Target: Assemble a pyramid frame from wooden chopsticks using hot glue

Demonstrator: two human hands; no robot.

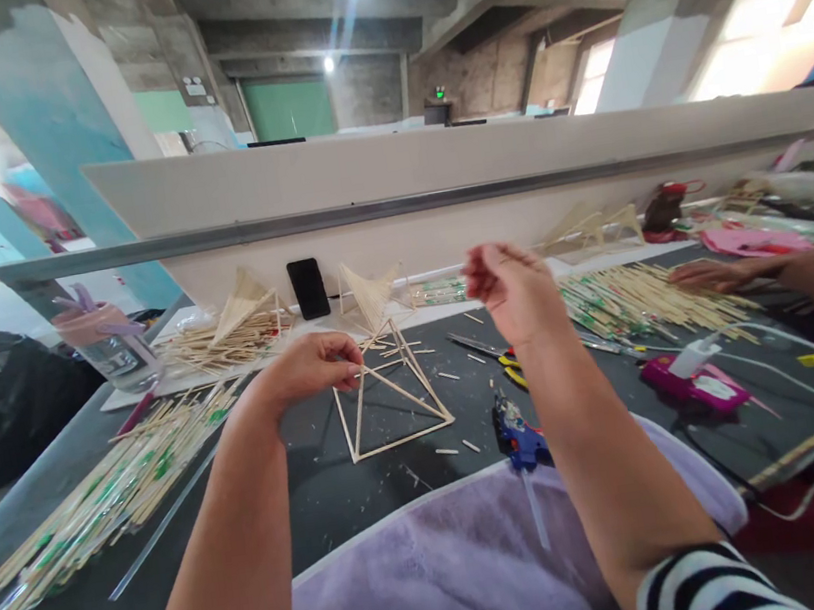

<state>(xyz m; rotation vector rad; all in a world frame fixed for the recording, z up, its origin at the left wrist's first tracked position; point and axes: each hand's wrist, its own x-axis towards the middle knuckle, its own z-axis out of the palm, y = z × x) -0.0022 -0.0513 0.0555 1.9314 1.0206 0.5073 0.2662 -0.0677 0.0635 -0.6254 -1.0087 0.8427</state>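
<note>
My left hand (328, 361) pinches the top of a small frame of thin wooden sticks (403, 440), which stands on the dark table. My right hand (514, 285) is raised to the right of the frame, fingers curled together and a little blurred; anything inside them is hidden. Below that hand lie scissors (474, 344) and pliers with yellow and black handles (513, 371). Closer to me, a blue glue gun (524, 445) rests at the table edge, a clear glue stick (535, 509) jutting from its back. Short stick offcuts (447, 452) lie around the frame.
Bundles of wooden sticks (120, 477) cover the left side, beside a bottle (111, 352). Finished-looking stick models (371, 290) and a phone (309, 288) stand along the back panel. At right are more sticks (626, 304), a magenta power strip (698, 385) with cables, and another person's hand (713, 275).
</note>
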